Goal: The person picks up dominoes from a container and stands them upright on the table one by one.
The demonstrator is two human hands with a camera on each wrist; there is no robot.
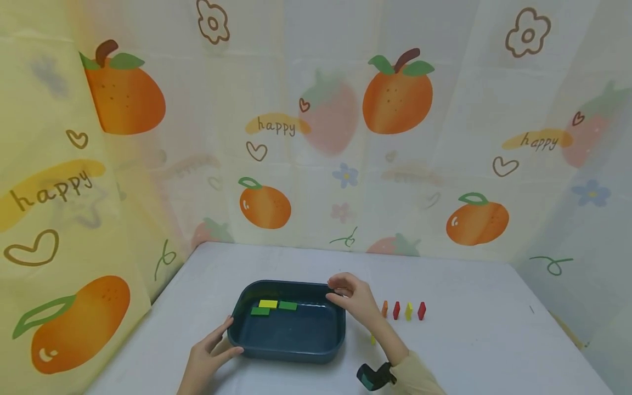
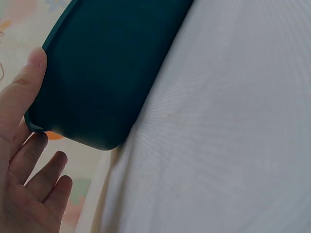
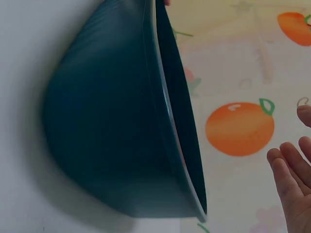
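A dark teal plastic basin [image 1: 286,354] sits on the table with one yellow domino [image 1: 268,304] and two green dominoes [image 1: 288,305] inside, near its back left. My left hand [image 1: 211,351] grips the basin's left end. In the left wrist view its thumb [image 2: 36,73] lies on the outer wall by the rim, with the index finger around the corner and the other fingers off it. Over the back right corner in the head view is my right hand [image 1: 356,296], its fingers loosely bent. The right wrist view has these fingers [image 3: 286,179] apart from the basin, holding nothing.
Right of the basin, several dominoes stand upright in a row, among them a yellow domino [image 1: 408,311] and a red domino [image 1: 422,311]. Another yellow piece [image 1: 373,340] is partly hidden by my right forearm. A fruit-printed curtain [image 1: 316,208] hangs behind the white table [image 1: 474,340].
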